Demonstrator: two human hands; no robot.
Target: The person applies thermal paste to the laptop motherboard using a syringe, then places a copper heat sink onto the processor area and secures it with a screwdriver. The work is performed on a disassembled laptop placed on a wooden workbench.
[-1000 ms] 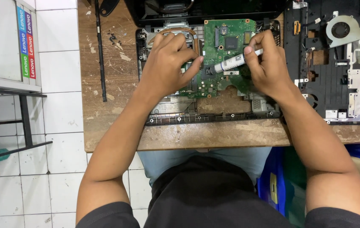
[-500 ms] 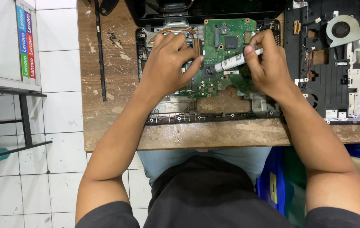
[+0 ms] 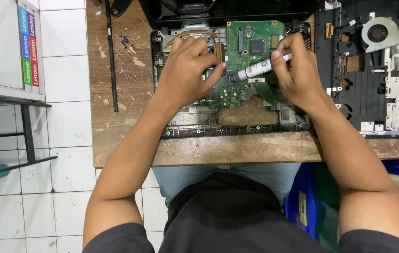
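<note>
almost no change from a second ago: right hand [image 3: 298, 70] still pinching small grey-white paste syringe [image 3: 255, 70] over green laptop circuit board [image 3: 255, 51], left hand [image 3: 188, 70] still pressed flat, fingers loosely curled, holding nothing.

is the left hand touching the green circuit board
Touching: the head view shows the left hand resting flat on the green circuit board, fingers covering its left edge.

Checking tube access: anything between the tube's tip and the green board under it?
Nothing visible. The right hand grips the small white tube, its tip angled down to the green circuit board. The left hand rests flat on the board just left of the tip, beside it, not across it.
</note>
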